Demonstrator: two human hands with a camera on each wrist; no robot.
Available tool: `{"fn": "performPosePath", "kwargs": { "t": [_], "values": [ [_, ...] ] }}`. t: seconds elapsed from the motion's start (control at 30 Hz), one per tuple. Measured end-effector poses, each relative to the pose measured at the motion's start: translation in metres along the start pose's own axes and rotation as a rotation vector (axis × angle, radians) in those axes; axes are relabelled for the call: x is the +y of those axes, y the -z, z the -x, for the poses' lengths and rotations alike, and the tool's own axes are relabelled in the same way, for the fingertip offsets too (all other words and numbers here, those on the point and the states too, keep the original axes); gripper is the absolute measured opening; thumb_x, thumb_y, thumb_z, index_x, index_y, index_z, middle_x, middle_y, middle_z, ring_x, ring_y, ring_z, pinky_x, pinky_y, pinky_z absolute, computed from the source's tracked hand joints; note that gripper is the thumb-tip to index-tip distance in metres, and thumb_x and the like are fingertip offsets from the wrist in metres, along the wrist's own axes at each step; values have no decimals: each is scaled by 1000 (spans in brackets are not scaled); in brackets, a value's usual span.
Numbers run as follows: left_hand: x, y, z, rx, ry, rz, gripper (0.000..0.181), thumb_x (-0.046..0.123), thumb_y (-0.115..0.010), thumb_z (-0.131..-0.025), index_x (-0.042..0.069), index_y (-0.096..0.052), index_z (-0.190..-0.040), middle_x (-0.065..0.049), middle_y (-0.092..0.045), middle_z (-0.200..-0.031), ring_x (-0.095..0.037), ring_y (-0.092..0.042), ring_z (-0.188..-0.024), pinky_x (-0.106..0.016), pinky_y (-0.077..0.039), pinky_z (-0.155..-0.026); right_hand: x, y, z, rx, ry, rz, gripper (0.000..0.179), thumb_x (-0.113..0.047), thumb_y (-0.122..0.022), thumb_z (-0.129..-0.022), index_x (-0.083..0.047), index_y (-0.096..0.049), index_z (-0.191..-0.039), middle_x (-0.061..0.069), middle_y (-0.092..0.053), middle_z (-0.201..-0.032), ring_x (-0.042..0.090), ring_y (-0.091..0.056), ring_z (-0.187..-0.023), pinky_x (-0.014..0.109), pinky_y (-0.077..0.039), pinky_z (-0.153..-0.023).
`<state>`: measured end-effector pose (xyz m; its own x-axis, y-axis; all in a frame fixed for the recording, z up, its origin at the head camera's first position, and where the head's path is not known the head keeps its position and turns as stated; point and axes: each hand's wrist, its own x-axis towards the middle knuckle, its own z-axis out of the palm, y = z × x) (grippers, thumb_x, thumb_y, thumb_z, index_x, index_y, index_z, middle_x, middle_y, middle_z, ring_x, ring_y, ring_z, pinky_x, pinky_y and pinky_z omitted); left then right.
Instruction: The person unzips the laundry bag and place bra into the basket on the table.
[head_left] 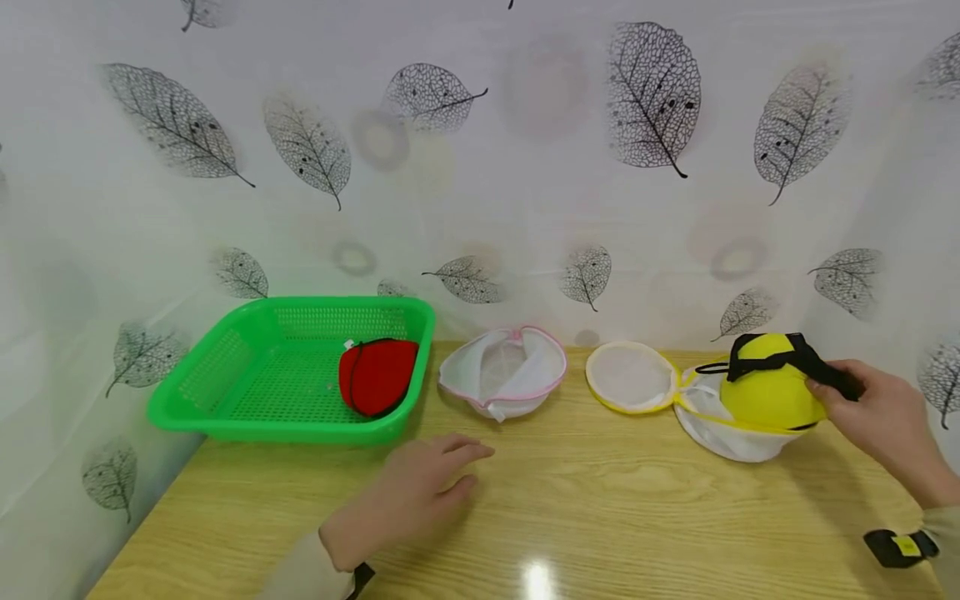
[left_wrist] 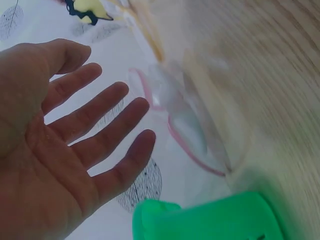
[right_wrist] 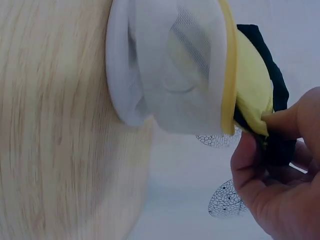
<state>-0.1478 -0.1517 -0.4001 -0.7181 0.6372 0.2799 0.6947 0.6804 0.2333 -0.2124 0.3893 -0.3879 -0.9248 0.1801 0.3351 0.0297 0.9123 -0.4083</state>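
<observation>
A yellow bra (head_left: 772, 387) with black straps sits partly inside a white mesh laundry bag (head_left: 731, 442) with yellow trim, at the right of the table. The bag's round lid (head_left: 632, 377) lies folded open to its left. My right hand (head_left: 881, 412) pinches the bra's edge and black band between thumb and fingers; in the right wrist view the yellow cup (right_wrist: 254, 75) sticks out past the bag's yellow rim. My left hand (head_left: 412, 492) is held over the table, fingers extended and holding nothing, near a pink-trimmed mesh laundry bag (head_left: 504, 371).
A green plastic basket (head_left: 300, 429) stands at the left with a folded red bra (head_left: 377, 377) in its right side. The wooden table (head_left: 600, 517) meets a white leaf-printed curtain (head_left: 525, 192) behind.
</observation>
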Motion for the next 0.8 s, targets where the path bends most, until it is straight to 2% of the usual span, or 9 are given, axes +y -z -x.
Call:
{"fn": "performPosePath", "kwargs": {
  "t": [0.1,0.3,0.43,0.47,0.53,0.6,0.63,0.7,0.8],
  "values": [
    [-7,8,6,106,3,-28,30,18,-74,-94,17,-72,-124,4,-74,-117,-15,-73,-90,-32,-59,-77,-1,2,0,1,-22,-33,41,-15,-62,-99,18,-56,-123,40,-63,-107,43,-61,-80,23,-38,-57],
    [-21,19,20,335,-13,-64,32,10,-82,-84,20,-75,-114,8,-76,-106,-9,-72,-89,-27,-59,-73,-12,6,5,3,-28,-69,44,-18,-59,-102,17,-54,-129,42,-60,-116,51,-59,-93,16,-33,-56],
    [-27,30,29,434,-26,-85,41,3,-84,-77,20,-74,-113,8,-74,-104,-9,-70,-88,-25,-57,-73,-19,8,7,-9,-46,-117,46,-19,-58,-103,17,-53,-132,42,-58,-122,53,-59,-100,10,-35,-55],
    [-28,32,31,451,-27,-88,43,2,-84,-76,20,-74,-114,8,-74,-105,-10,-70,-89,-25,-57,-74,-21,9,8,-8,-50,-127,47,-20,-58,-103,17,-53,-132,42,-58,-123,45,-63,-95,7,-36,-54],
    [-32,36,36,473,-22,-97,43,1,-83,-76,20,-74,-114,7,-73,-105,-11,-68,-90,-26,-56,-75,-23,10,9,-13,-59,-156,49,-21,-59,-103,17,-53,-133,43,-57,-125,15,-65,-86,5,-38,-54],
    [-35,40,41,488,-7,-104,40,1,-81,-77,19,-74,-112,5,-72,-106,-14,-68,-92,-27,-56,-77,-25,11,10,-12,-61,-175,50,-23,-60,-103,16,-53,-134,43,-58,-126,-13,-51,-80,3,-40,-55],
    [-37,41,43,491,1,-109,37,2,-80,-79,19,-75,-112,4,-72,-106,-15,-68,-93,-28,-56,-77,-26,11,11,-13,-62,-185,51,-24,-61,-103,16,-54,-134,43,-58,-126,-22,-41,-80,3,-40,-55],
    [-41,43,48,507,18,-122,32,4,-77,-81,17,-76,-110,2,-73,-105,-18,-68,-93,-30,-55,-78,-28,12,12,-17,-66,-208,52,-25,-61,-103,16,-53,-134,43,-57,-127,-30,-30,-81,3,-42,-56],
    [-48,45,57,536,19,-162,27,8,-76,-83,16,-77,-108,0,-73,-104,-20,-69,-92,-34,-55,-77,-32,14,13,-21,-68,-223,53,-25,-61,-103,16,-52,-136,43,-57,-128,-30,-30,-80,4,-43,-56]
  ]
}}
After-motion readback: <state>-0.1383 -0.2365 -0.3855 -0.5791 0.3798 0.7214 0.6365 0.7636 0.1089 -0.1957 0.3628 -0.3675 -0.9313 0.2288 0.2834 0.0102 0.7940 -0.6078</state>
